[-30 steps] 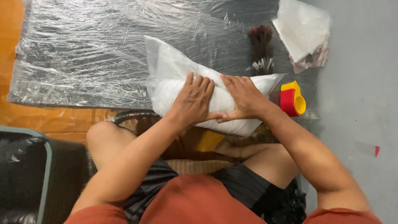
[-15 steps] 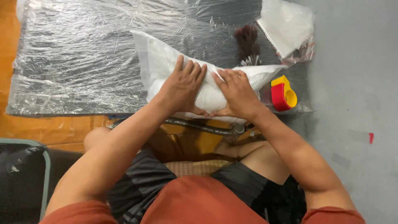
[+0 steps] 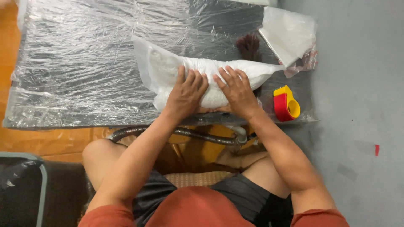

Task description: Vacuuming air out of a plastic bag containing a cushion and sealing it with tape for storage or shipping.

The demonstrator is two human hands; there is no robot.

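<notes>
Hands, left [image 3: 185, 94] and right [image 3: 236, 91], have been slid up the bag [image 3: 168, 69], fingers spread flat, pressing it down, nothing gripped

Glossy, crinkled plastic sheet [image 3: 75, 71] under a smooth white plastic bag [image 3: 168, 71]

Rust-orange short-sleeved top, sleeve hems at 7 and 5 o'clock. Dark grey-black shorts with a faint stripe weave. Forearms bare, knees bare. Left hand [image 3: 185, 93] and right hand [image 3: 237, 91]: no rings, watch or gloves.
</notes>
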